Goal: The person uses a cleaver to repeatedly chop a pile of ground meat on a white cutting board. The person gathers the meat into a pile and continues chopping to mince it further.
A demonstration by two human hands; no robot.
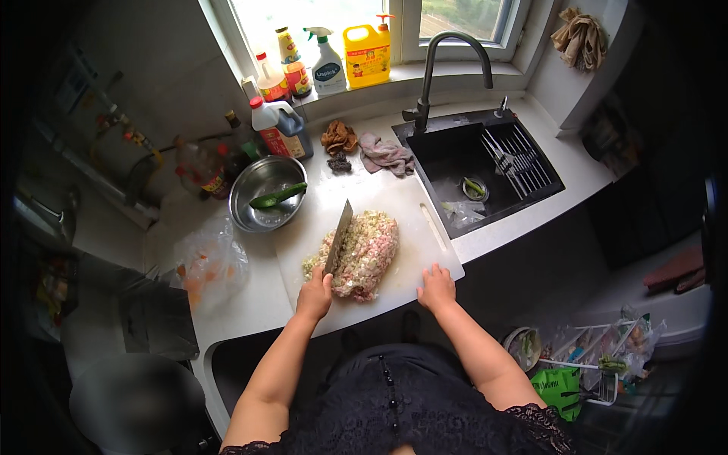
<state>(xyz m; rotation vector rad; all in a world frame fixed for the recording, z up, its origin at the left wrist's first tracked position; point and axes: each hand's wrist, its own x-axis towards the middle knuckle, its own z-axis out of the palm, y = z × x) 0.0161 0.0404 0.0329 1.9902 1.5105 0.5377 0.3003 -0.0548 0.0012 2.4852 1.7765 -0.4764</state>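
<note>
A white cutting board (406,288) lies on the counter in front of me. On it is a mound of chopped pale pink meat mixed with light green bits (371,254). My left hand (314,294) is closed round the handle of a cleaver (340,236). Its blade stands on edge in the left part of the mound, pointing away from me. At the board's near right corner, my right hand (437,288) rests on the board with fingers apart, away from the meat.
Left of the board's far end stands a steel bowl (241,178) holding a green vegetable (278,196). A plastic bag (220,262) with orange pieces lies nearby. Cloths (385,155) and bottles (282,129) stand behind. A black sink (447,163) with a faucet (429,83) is at right.
</note>
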